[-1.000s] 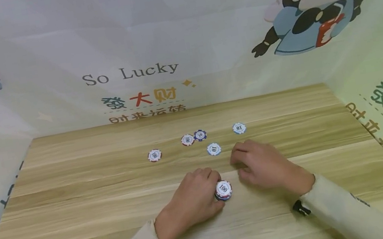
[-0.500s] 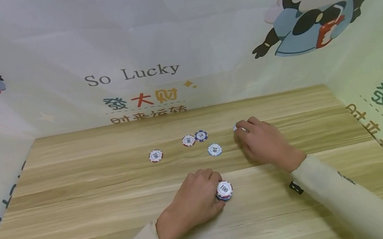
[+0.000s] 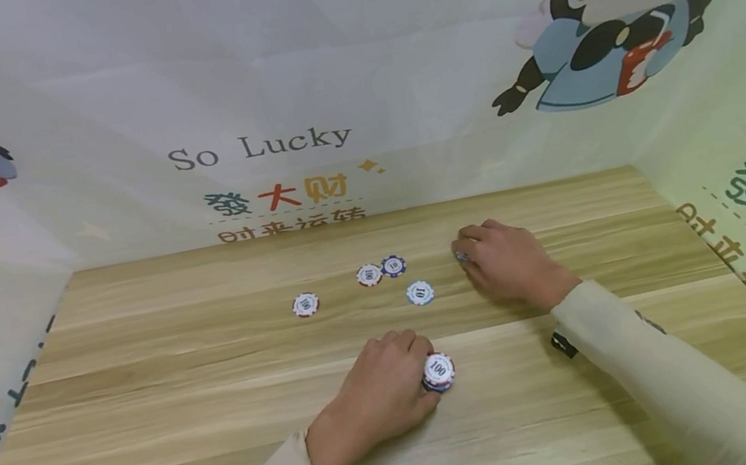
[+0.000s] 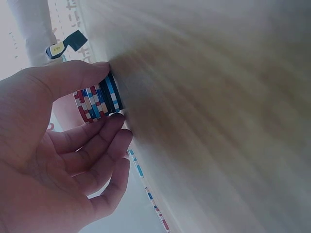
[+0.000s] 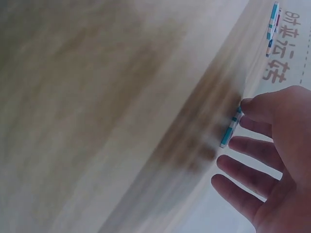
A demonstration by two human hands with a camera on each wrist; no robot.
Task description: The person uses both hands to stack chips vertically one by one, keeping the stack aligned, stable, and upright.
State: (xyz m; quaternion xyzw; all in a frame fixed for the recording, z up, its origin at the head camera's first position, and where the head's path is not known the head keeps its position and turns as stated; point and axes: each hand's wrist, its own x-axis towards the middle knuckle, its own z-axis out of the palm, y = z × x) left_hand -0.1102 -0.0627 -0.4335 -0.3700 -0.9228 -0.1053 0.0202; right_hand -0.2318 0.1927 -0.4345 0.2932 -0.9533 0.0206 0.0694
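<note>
My left hand [image 3: 380, 387] grips a short stack of poker chips [image 3: 438, 370] on the wooden table, thumb and fingers curled round its side. A chip marked 100 tops the stack. In the left wrist view the stack [image 4: 96, 99] shows red, blue and black edges. Farther back on the right, my right hand [image 3: 507, 259] pinches a light-blue poker chip [image 5: 230, 130] between thumb and fingers, low at the tabletop. Only a sliver of that chip shows in the head view.
Loose chips lie flat farther back: a light-blue chip [image 3: 420, 293], a dark-blue chip [image 3: 393, 266] touching a red-edged 100 chip [image 3: 369, 275], and another red-edged chip [image 3: 306, 304] to the left. Printed cloth walls [image 3: 426, 108] border the table [image 3: 196, 459] at back and sides.
My right hand has moved forward from beside the stack to the rightmost light-blue chip and now pinches it, covering most of it. My left hand stays round the stack.
</note>
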